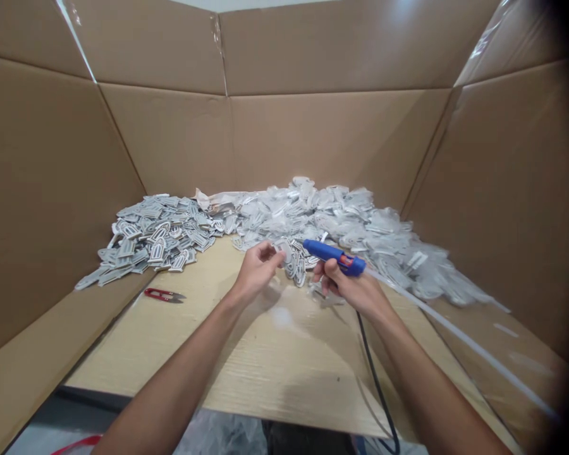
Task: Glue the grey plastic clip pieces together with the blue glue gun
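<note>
My right hand is closed round a blue glue gun whose nozzle points left, and a long white glue stick trails out of its back to the right. My left hand pinches a small grey-white patch just left of the gun's tip. Below the gun lies a short row of similar patches on the wooden board. A black cable runs from the gun toward me.
A heap of grey patches lies at the back left, and a larger heap in clear wrappers spreads across the back right. Red thread snips rest on the board's left edge. Tall cardboard walls enclose the work area.
</note>
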Available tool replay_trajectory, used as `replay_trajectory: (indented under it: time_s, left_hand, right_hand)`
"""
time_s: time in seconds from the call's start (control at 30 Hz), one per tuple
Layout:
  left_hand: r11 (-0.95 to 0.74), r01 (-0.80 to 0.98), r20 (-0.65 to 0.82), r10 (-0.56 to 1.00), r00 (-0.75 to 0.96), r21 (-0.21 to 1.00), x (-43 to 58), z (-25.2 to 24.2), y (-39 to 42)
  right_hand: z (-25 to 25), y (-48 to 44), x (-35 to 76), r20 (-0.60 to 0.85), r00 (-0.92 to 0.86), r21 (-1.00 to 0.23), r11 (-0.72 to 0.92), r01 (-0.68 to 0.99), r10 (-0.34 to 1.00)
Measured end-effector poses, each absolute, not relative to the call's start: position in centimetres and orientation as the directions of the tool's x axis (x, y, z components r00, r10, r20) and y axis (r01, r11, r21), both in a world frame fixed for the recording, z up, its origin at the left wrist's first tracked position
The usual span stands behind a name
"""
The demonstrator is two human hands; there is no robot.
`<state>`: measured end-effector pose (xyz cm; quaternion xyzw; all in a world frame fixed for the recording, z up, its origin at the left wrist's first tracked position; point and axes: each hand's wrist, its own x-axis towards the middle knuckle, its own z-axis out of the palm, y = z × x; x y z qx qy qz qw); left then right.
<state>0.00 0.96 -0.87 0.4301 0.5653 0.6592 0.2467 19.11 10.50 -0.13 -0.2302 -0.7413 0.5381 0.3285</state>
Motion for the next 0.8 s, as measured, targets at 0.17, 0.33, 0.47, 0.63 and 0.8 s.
replay_trajectory:
  time_s: [0.17, 0.33, 0.47, 0.63, 0.8]
  left_hand:
    - [-0.273, 0.124, 0.299, 0.827, -0.477, 0.954, 0.5, -0.8, 0.9]
    - [-0.277, 0.138, 0.309, 0.830, -0.464, 0.951, 0.6, -0.6, 0.7]
    - [-0.297, 0.153, 0.334, 0.838, -0.432, 0.943, 0.6, -0.7, 0.6]
    - [-0.299, 0.162, 0.339, 0.843, -0.417, 0.941, 0.5, -0.9, 0.6]
    - [-0.300, 0.175, 0.346, 0.841, -0.416, 0.938, 0.6, -0.7, 0.5]
  right_hand:
    - [-0.4, 10.2, 19.2, 0.210, -0.706, -0.920, 0.381, 0.091, 0.676]
    - [0.2, 9.5, 19.3, 0.167, -0.713, -0.904, 0.394, 0.165, 0.681]
    - [0.5, 9.2, 19.3, 0.167, -0.706, -0.906, 0.389, 0.165, 0.688]
    - [0.7, 9.2, 19.2, 0.161, -0.706, -0.904, 0.391, 0.175, 0.689]
    - [0.8, 9.2, 19.2, 0.156, -0.703, -0.903, 0.389, 0.183, 0.694]
